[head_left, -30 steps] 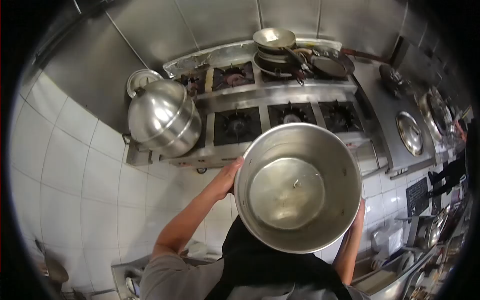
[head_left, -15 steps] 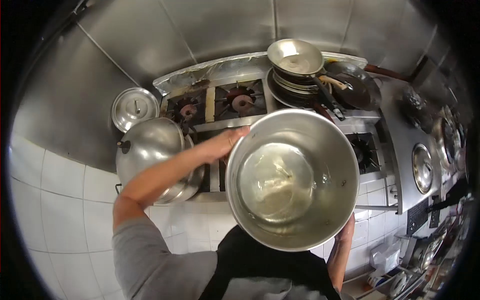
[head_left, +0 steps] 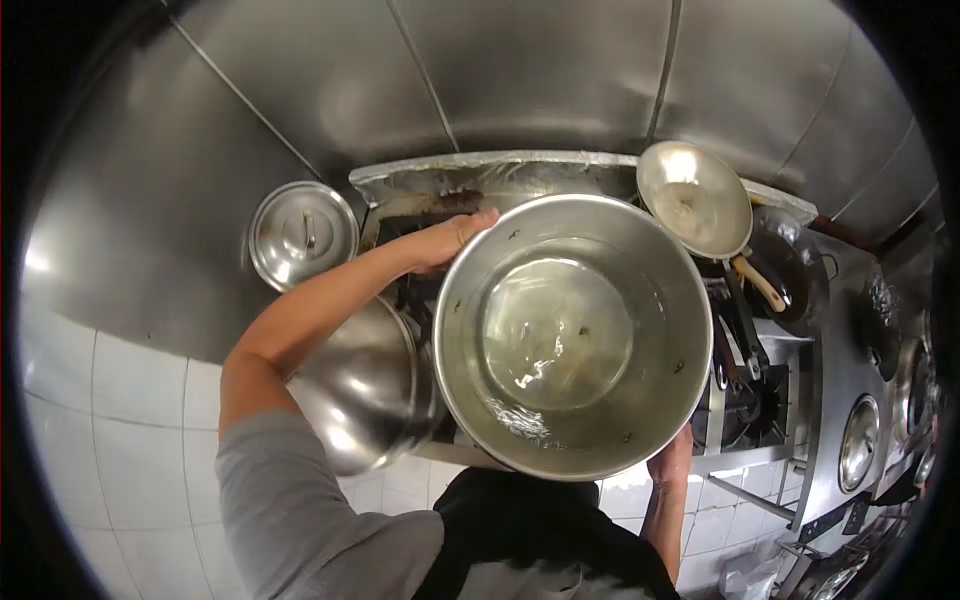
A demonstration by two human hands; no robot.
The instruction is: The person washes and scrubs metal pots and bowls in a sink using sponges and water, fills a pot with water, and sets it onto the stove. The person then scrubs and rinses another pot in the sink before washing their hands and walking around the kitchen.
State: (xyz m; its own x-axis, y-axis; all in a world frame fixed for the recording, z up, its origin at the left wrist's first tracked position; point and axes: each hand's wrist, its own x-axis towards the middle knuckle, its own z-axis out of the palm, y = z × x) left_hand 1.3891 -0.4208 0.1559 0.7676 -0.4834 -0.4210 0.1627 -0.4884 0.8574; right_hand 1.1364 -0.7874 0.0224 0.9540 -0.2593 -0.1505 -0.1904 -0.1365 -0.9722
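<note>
A large metal stockpot [head_left: 655, 270] with clear liquid [head_left: 560, 330] in its bottom is held in front of me, over the stove. My left hand [head_left: 455, 240] is closed on its far left side near the rim, with the thumb tip showing there and the other fingers mostly hidden. Low on the near right side, my right hand [head_left: 672, 458] grips the pot, its fingers largely behind the wall. Ripples and light glints cross the liquid, and small dark specks show in it. The pot covers much of the burner area.
Left of the pot stand a big domed metal vessel [head_left: 355, 390] and a round lid [head_left: 304, 236]. A light frying pan [head_left: 695, 200] tops a stack at the back right, beside a dark wok [head_left: 785, 270]. A front burner [head_left: 755, 410] shows at right.
The pot has moved left and farther back over the stove, with both hands still on it, and now hides more burners. My view has shifted, and the liquid's ripples have changed.
</note>
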